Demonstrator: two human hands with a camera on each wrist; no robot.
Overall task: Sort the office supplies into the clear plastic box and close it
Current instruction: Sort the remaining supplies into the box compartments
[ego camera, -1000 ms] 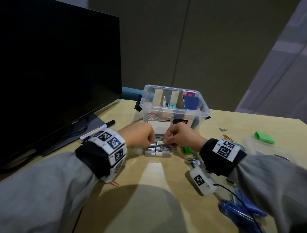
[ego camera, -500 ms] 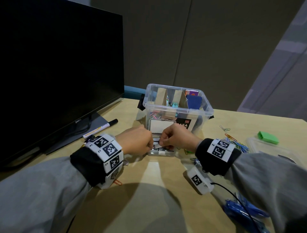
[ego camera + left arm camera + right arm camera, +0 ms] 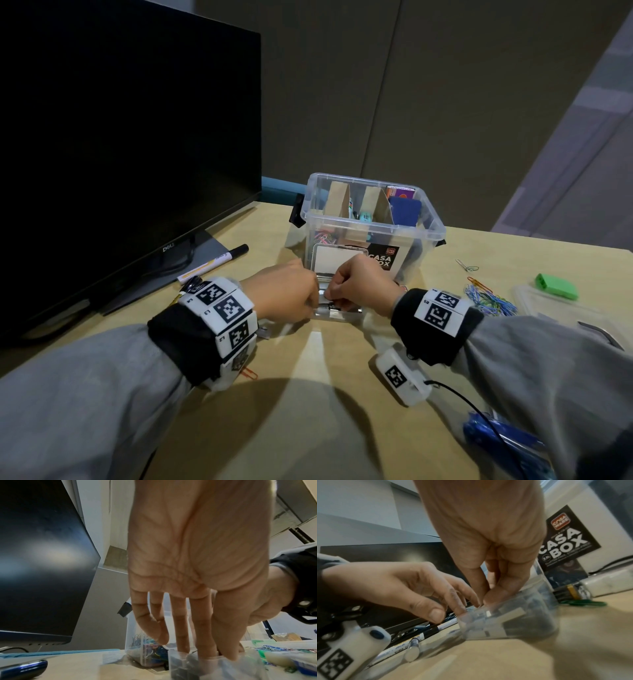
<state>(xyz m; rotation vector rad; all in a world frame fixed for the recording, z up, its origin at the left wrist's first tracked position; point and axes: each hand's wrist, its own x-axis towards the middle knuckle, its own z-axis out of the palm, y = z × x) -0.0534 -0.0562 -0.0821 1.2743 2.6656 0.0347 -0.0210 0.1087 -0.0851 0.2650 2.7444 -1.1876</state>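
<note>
Two hands work at one small clear case (image 3: pixel 337 310) of binder clips, which sits just in front of the box (image 3: pixel 371 219); take the box as the landmark. Far left of it lies a marker (image 3: pixel 212 262), not yet sorted. The left hand (image 3: pixel 286 294) reaches down with near-straight fingers (image 3: pixel 182 635) dipping into the case, gripping nothing I can see. The right hand (image 3: pixel 363 286) pinches at the case's top edge with thumb and fingers (image 3: pixel 498 588); whether it holds a clip or the rim, I cannot tell. The case looks light, so a tug could likely tip it and spill clips. Right of the box, loose paper clips (image 3: pixel 489 301) and a green piece (image 3: pixel 556 286) wait near the lid (image 3: pixel 568 313), easy to scatter with a sleeve.
</note>
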